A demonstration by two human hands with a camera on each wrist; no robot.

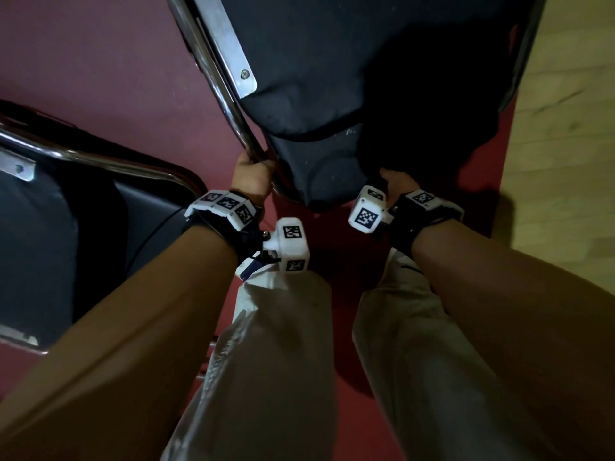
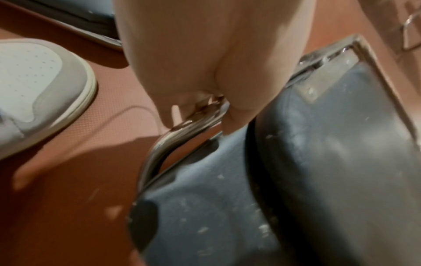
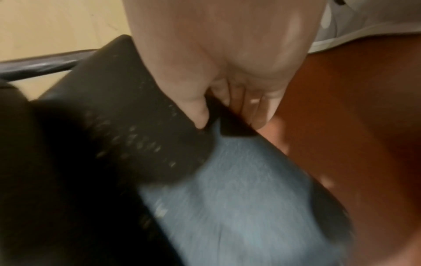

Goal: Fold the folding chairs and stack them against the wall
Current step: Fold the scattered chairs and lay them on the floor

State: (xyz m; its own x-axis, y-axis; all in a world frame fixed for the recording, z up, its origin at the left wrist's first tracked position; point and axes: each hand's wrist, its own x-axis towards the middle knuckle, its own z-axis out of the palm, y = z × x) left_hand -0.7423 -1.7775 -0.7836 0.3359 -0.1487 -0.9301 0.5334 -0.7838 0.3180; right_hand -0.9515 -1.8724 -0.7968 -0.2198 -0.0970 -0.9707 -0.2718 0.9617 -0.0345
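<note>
Now keep left hand fingers wrapped round the chrome frame tube, right hand fingers pinching the padded backrest edge beside it; carry the folded chair level, clear of the second chair left of both hands.

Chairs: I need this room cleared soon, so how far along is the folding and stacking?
Done: nothing visibly stacked; no wall shows. In hand: the left hand grips the chrome tube of one chair and the right hand holds its dark padded edge. Left: this chair's stacking, and the second chair beside it, untouched.
</note>
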